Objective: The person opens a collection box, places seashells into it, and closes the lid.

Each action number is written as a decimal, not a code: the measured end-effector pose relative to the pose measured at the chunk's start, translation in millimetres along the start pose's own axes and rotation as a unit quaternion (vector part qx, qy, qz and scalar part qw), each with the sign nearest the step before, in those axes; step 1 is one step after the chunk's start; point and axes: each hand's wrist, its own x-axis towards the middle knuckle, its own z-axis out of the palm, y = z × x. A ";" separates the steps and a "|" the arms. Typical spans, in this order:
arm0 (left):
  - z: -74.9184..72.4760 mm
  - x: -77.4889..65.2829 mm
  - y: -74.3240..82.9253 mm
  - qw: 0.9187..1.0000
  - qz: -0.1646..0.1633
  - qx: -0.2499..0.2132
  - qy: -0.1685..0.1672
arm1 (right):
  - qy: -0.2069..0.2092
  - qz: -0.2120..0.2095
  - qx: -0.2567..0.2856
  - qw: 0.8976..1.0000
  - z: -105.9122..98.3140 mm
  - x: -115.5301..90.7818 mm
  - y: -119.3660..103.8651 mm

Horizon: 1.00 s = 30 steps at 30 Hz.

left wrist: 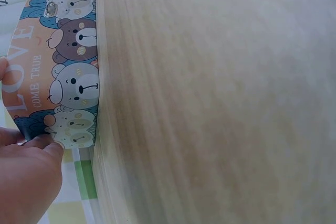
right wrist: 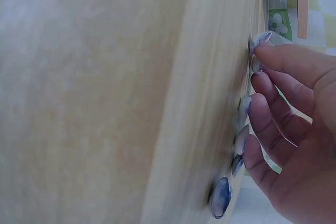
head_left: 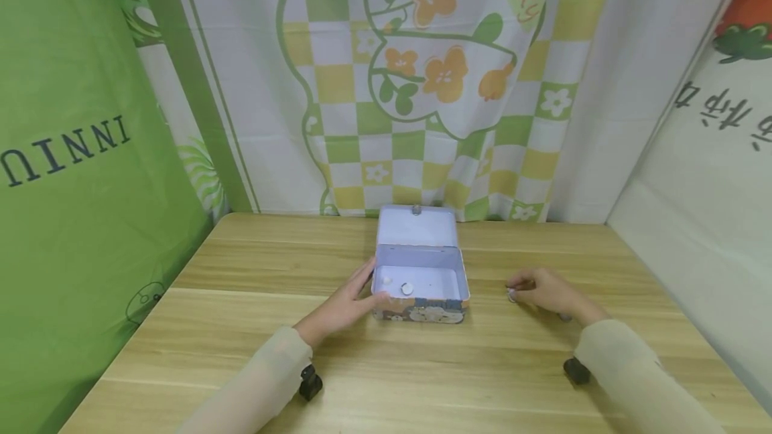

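A tin box with bear faces on its front stands on the table, its lid raised at the back. Two small pale seashells lie inside on the left. My left hand holds the box at its left side, thumb at the front left corner. To the right of the box, my right hand pinches a small seashell between thumb and fingertips, low over the table. Several more seashells lie in a row on the wood under that hand, partly behind its fingers in the right wrist view.
The wooden table reaches back to a checked curtain with flower prints. Green cloth hangs at the left and pale cloth at the right. A thin dark cable shows by the left table edge.
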 end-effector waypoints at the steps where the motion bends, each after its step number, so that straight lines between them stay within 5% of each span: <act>1: 0.0 0.1 -0.1 1.000 0.000 0.000 0.000 | 0.000 -0.001 -0.001 1.000 0.1 0.0 -0.4; 22: -0.2 -0.8 0.3 1.000 -0.004 -0.007 -0.001 | 0.023 -0.001 0.011 1.000 -13.7 0.3 -18.2; 30: -0.3 -0.4 0.9 1.000 0.000 -0.007 -0.001 | 0.058 -0.051 -0.044 0.996 -23.2 -0.8 -38.9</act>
